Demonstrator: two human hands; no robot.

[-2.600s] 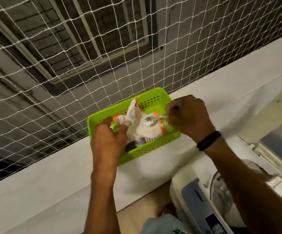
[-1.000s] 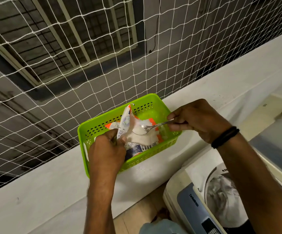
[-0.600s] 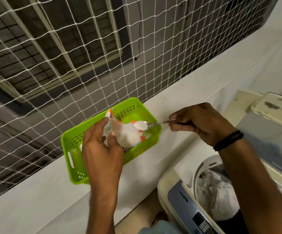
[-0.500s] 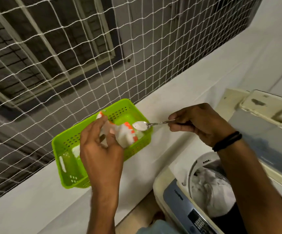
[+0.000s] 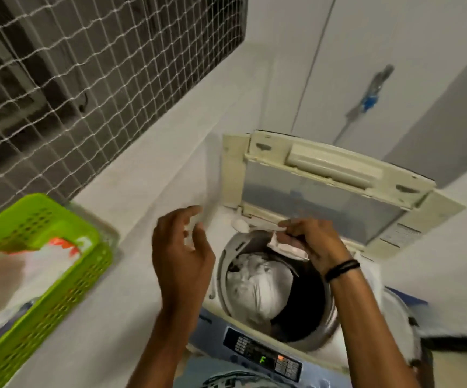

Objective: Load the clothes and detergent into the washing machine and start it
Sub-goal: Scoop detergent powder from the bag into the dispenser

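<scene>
Pinching a spoon [image 5: 252, 226] of detergent over the open washing machine [image 5: 271, 357], the right hand [image 5: 310, 242] has clothes [image 5: 257, 287] already loaded below its grip, the left hand [image 5: 182, 247] spread empty beside, with pouring, closing and starting left.

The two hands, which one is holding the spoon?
The right hand, the one with the black wristband, pinches the spoon; the left hand is open, empty.
</scene>
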